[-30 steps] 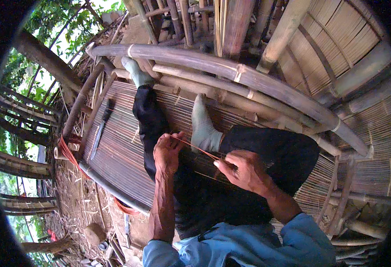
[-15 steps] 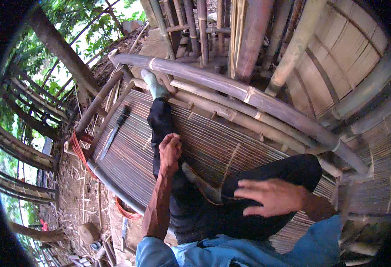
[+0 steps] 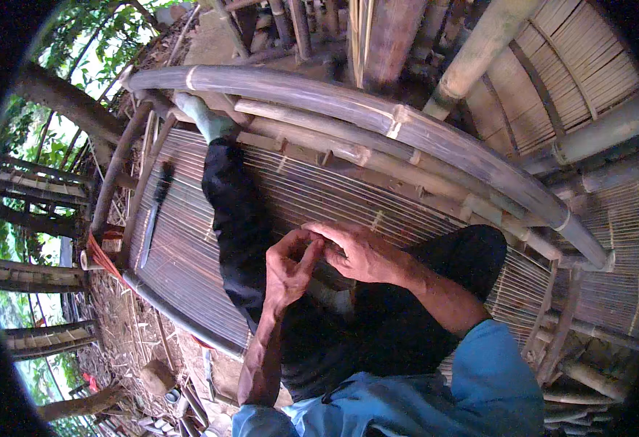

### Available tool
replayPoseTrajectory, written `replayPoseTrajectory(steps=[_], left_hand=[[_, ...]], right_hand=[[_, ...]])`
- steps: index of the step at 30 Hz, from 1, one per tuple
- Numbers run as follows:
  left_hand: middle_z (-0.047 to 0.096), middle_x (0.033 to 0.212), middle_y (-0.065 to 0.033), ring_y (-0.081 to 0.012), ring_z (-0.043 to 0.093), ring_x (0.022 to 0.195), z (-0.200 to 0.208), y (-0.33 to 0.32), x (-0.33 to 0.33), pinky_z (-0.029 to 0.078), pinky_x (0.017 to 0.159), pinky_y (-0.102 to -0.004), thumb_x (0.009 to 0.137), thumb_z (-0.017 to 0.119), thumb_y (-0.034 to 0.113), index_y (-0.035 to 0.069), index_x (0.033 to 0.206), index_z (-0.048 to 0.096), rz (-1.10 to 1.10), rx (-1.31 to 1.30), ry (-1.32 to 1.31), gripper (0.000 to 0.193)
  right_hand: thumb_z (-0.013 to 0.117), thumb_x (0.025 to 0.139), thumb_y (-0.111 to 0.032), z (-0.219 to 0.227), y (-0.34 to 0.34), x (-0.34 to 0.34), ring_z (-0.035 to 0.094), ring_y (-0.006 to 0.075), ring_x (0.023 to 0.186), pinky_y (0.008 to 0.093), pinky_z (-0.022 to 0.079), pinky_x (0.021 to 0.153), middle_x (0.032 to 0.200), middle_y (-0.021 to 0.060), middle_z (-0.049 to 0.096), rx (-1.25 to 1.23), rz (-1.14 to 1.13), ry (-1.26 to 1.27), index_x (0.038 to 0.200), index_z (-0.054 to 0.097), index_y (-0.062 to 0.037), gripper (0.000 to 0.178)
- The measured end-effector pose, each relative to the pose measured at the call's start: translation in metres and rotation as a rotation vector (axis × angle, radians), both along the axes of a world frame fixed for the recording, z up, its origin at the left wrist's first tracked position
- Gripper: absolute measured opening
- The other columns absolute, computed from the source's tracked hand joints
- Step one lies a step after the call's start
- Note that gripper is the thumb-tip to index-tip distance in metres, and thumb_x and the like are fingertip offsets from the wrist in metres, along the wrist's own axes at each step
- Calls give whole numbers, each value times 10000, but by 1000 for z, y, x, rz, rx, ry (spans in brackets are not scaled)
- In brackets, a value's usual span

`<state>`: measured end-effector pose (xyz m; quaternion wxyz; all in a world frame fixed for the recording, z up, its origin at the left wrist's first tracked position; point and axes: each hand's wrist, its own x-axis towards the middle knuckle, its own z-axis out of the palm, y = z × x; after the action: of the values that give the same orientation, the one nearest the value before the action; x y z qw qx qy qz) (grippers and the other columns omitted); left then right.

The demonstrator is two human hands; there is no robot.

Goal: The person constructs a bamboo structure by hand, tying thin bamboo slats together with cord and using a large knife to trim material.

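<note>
Above my lap, my left hand (image 3: 289,268) and my right hand (image 3: 359,253) meet, fingertips touching. Both are closed in a pinch, thumbs and fingers pressed together. Whatever lies between them, if anything, is too small or hidden to make out. Below them are my legs in black trousers (image 3: 243,218). One leg stretches forward along a slatted bamboo bench (image 3: 181,233), its foot in a pale sock (image 3: 201,116); the other is bent with the knee to the right. A knife (image 3: 150,229) with a dark handle lies on the slats left of the stretched leg, apart from both hands.
A thick bamboo rail (image 3: 290,91) curves along the bench's far side. Orange cord (image 3: 105,256) is wrapped at its left corner. Upright bamboo poles (image 3: 389,44) stand behind. On the ground at the lower left are a wooden block (image 3: 157,377) and scattered bamboo scraps.
My right hand has swung left and forward from above the bent knee, its spread fingers closing against my left hand's fingertips. The view has also shifted, moving the bench leftward in the picture.
</note>
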<state>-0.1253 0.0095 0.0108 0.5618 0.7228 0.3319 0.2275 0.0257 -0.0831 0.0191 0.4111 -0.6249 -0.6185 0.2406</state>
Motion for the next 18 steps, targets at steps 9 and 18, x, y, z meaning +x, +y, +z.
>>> replayPoseTrajectory(steps=[9, 18], left_hand=[[627, 799, -2, -78, 524, 722, -12, 15, 25, 426, 668, -224, 910, 680, 97, 19, 967, 608, -52, -220, -84, 121], [595, 737, 19, -21, 455, 546, -12, 35, 66, 332, 472, -181, 977, 588, 161, 54, 1050, 572, -207, -525, -89, 131]], right_hand=[[748, 834, -153, -20, 1, 30, 685, 246, 820, 351, 536, 686, 948, 109, 697, 131, -124, 92, 953, 708, -54, 160], [706, 885, -112, -16, 9, 50, 613, 133, 705, 279, 481, 609, 791, 63, 617, 131, -321, 269, 932, 675, -26, 102]])
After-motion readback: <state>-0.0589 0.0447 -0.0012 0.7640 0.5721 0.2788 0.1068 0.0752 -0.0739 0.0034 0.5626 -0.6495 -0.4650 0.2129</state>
